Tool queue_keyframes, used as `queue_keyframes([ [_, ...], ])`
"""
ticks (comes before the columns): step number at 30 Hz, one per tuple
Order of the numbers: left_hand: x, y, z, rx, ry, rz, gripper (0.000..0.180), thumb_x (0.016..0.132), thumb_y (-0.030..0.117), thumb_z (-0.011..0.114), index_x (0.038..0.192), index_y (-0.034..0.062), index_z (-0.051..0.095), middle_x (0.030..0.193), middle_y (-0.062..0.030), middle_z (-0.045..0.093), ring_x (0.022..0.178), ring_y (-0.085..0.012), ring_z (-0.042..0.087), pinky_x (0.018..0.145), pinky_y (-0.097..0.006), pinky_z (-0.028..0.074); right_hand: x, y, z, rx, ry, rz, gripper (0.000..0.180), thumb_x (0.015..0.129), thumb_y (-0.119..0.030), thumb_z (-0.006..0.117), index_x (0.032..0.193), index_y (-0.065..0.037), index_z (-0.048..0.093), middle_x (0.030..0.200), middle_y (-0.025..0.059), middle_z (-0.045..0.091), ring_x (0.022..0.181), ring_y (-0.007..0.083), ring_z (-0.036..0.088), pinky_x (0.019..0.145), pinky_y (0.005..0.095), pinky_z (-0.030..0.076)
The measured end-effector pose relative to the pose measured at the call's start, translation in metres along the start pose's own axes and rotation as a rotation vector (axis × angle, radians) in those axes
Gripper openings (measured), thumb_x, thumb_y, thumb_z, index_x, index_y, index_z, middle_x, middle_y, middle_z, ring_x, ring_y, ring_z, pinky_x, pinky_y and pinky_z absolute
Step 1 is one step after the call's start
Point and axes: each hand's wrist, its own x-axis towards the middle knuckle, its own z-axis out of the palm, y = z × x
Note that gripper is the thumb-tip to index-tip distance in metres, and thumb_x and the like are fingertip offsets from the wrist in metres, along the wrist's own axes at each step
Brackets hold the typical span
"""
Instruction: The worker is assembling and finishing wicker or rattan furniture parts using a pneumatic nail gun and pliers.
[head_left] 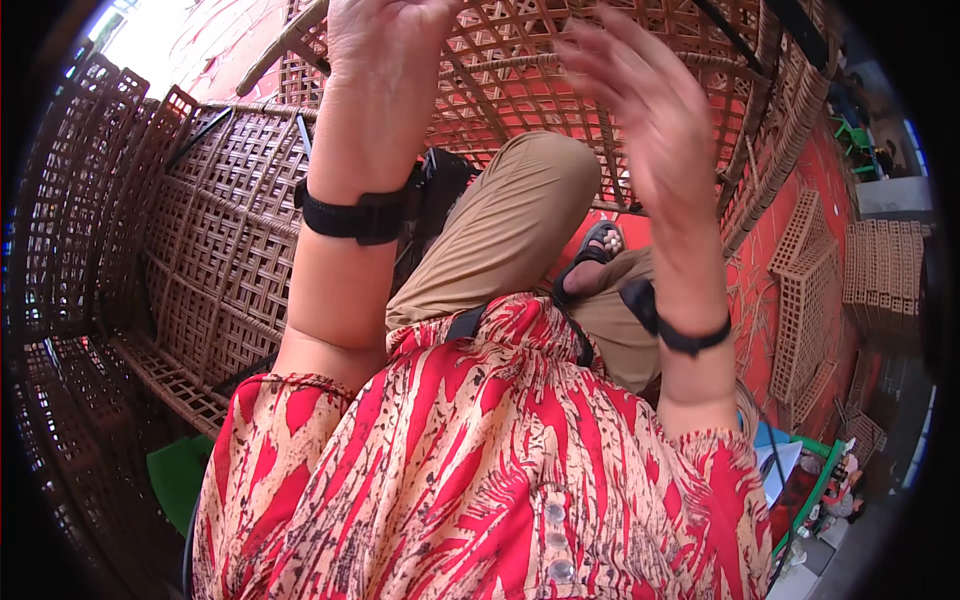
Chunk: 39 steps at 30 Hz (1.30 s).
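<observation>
Against the woven rattan frame (520,80), left hand (385,40) presses up top, fingers cut off, cannot tell their state. Right hand (640,110) just beside frame, fingers spread, blurred, holding nothing.

Left hand (385,40): I see its fingertips cut off by the top edge, so I cannot tell what they grip.
Right hand (640,100): motion-blurred, fingers (600,50) smeared; whether they touch the wicker frame (520,70) I cannot tell.
Sandalled foot (592,258): half hidden behind my right forearm.
Green item (178,478): partly covered by the red patterned sleeve (270,450), kind unclear.
Clutter at lower right (825,490): too small to identify.
</observation>
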Motion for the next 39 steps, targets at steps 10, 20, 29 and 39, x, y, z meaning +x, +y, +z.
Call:
queue_keyframes([
  [10,0.003,-0.007,0.099,-1.948,0.285,-0.286,0.036,0.095,0.008,0.045,0.128,-0.0077,0.043,0.124,-0.0126,0.051,0.116,-0.0227,0.049,0.103,-0.035,0.04,-0.102,-0.035,-0.309,-0.415,0.888,0.043,0.046,0.092,-0.031,0.06,0.126,0.0,0.052,0.116,0.0126,0.059,0.105,0.0227,0.059,0.09,0.0335,0.047],
  [20,0.028,-0.054,0.192,-3.779,0.661,-1.575,0.027,0.101,0.014,0.035,0.112,-0.0073,0.046,0.114,-0.0262,0.056,0.111,-0.0388,0.055,0.097,-0.057,0.046,-0.049,0.044,-0.422,-0.512,0.749,0.725,0.067,0.089,-0.054,0.056,0.133,-0.005,0.047,0.123,0.0124,0.057,0.112,0.0243,0.056,0.093,0.0343,0.045],
  [29,0.079,-0.013,0.148,-3.613,0.736,-1.429,0.028,0.1,0.024,0.045,0.109,-0.0022,0.046,0.105,-0.0209,0.058,0.102,-0.0349,0.059,0.094,-0.049,0.052,-0.019,-0.004,-0.412,-0.749,0.712,0.164,0.035,0.093,-0.034,0.06,0.114,-0.006,0.061,0.084,0.0016,0.061,0.068,0.0113,0.058,0.058,0.0243,0.048],
  [39,0.118,0.069,0.043,-4.027,0.09,-0.346,0.036,0.088,0.017,0.065,0.119,0.0036,0.051,0.128,-0.0076,0.05,0.12,-0.0202,0.043,0.107,-0.039,0.034,0.07,-0.072,-0.078,0.08,0.139,0.077,0.057,0.094,-0.028,0.058,0.128,0.012,0.037,0.131,0.0279,0.048,0.121,0.038,0.051,0.104,0.0449,0.044],
])
